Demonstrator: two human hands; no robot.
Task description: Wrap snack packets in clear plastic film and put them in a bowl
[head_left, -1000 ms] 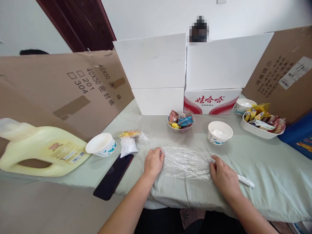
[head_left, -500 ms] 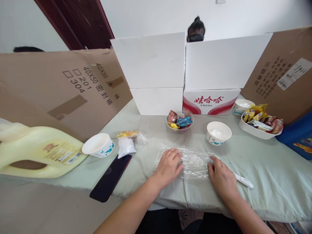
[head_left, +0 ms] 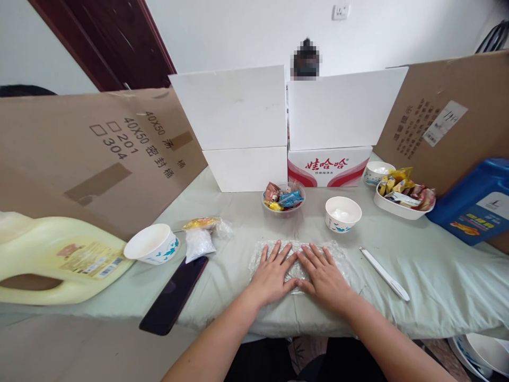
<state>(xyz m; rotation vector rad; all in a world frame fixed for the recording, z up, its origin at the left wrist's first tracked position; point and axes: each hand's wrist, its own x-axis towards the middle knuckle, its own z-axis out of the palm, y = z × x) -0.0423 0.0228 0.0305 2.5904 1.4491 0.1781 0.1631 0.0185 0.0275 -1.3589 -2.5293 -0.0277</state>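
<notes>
A sheet of clear plastic wrap (head_left: 342,258), crinkled and see-through, lies at the near middle of the table. My left hand (head_left: 273,273) rests flat on its left half with the fingers spread. Beside it, my right hand (head_left: 324,276) presses flat on the right half, fingers apart, the two hands meeting near the thumbs and index fingers. Much of the wrap is hidden under my palms. To the right lies a white slim utility knife or similar handle (head_left: 385,274), touched by neither hand.
A bowl of wrapped snacks (head_left: 283,209) stands ahead, with a paper bowl (head_left: 343,214) to its right. On the left are a phone (head_left: 174,297), a small white bag (head_left: 199,244), another paper bowl (head_left: 153,244) and a yellow jug (head_left: 95,260). White boxes (head_left: 246,170) form a barrier behind.
My right hand has moved left from the wrap's right edge onto its middle, uncovering the white tool. My left hand has flattened with fingers spread. The view has shifted slightly right.
</notes>
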